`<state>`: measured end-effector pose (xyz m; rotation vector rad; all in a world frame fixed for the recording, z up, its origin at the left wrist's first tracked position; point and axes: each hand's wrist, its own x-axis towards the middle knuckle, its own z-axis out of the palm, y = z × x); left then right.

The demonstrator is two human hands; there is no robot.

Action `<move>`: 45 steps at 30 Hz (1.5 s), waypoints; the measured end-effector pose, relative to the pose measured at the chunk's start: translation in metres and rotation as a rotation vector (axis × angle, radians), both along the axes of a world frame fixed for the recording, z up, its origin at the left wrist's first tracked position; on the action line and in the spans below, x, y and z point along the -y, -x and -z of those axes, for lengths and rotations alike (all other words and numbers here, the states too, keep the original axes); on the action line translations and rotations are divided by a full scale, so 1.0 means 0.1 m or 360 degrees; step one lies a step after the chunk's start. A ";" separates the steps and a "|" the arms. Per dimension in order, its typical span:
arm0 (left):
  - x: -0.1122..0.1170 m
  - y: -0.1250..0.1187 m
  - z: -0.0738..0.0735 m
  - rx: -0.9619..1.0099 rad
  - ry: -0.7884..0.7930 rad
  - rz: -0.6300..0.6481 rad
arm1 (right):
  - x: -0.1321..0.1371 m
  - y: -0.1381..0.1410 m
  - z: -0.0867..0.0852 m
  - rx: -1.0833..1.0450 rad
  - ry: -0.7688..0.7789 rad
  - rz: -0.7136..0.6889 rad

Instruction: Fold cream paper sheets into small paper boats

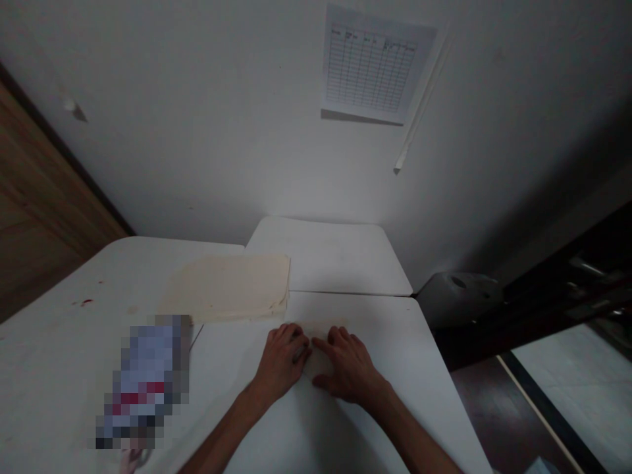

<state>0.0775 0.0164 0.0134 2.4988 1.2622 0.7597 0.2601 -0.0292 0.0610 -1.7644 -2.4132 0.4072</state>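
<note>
My left hand rests on the white tabletop with its fingers curled in at the near edge of a pale, thin piece. Whether the fingers pinch that piece is hard to see. Facing it, my right hand lies over the piece's other side, thumb and forefinger apart and the other fingers bent. The fingertips of both hands nearly meet. The piece is almost the colour of the table, so its outline is faint. Beyond my left hand lies a stack of cream, thin sheets with slightly uneven edges.
At left on the white table lies a pixelated blue-and-red item. A printed grid sheet and a white strip are on the wall. Right of the table stands a pale plastic container. Wood panelling is at far left.
</note>
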 end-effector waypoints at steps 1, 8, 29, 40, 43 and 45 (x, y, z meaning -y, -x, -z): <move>0.00 0.00 0.00 0.0006 0.0000 0.0003 | -0.01 0.00 -0.01 0.0007 -0.0003 -0.0007; 0.03 0.09 -0.04 0.0051 -0.0061 0.0128 | -0.01 -0.03 -0.01 -0.0017 -0.0015 -0.0027; 0.51 0.29 0.10 -0.0327 -0.0265 0.0321 | -0.01 -0.04 0.06 -0.0057 -0.0037 0.0001; 0.31 0.49 0.12 -0.0449 -0.0423 -0.0121 | -0.01 -0.05 0.08 -0.0063 0.0002 0.0001; 0.23 0.59 0.15 -0.0502 -0.0446 -0.0223 | -0.01 -0.05 0.08 -0.0068 0.0023 0.0016; 0.21 0.62 0.18 -0.0530 -0.0458 -0.0279 | -0.01 -0.06 0.08 -0.0067 0.0037 0.0021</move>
